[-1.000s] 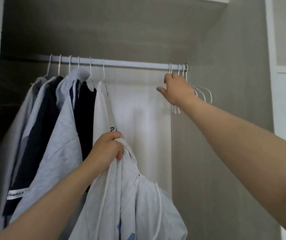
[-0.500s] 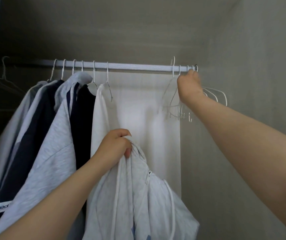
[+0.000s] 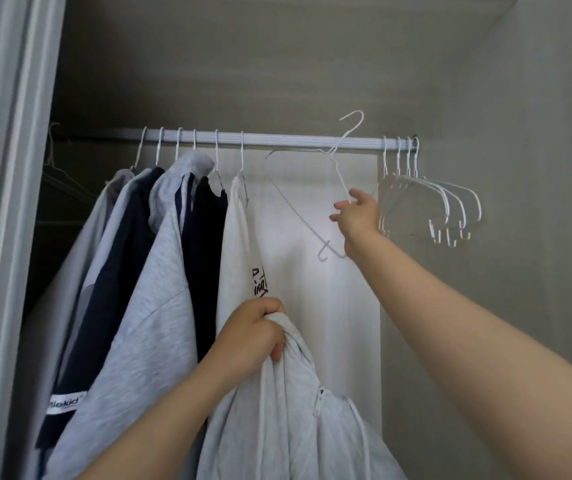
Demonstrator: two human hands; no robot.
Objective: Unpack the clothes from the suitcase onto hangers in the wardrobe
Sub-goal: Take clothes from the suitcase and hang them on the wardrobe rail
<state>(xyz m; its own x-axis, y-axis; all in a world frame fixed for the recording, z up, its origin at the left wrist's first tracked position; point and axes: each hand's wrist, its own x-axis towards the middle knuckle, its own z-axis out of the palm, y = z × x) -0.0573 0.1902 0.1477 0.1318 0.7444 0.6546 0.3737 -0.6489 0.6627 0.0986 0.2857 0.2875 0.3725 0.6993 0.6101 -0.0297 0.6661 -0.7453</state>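
Head view: right hand (image 3: 355,218) pinches one hanger (image 3: 340,174), left hand (image 3: 255,336) grips one hoodie (image 3: 295,410), four spare hangers (image 3: 444,195) beside.

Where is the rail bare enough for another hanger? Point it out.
The rail is bare between the white top on the left and the empty hangers bunched at its right end. The right hand holds a loose hanger tilted before that gap. Left of the white top, hung clothes crowd together; the left hand grips a grey hoodie below.
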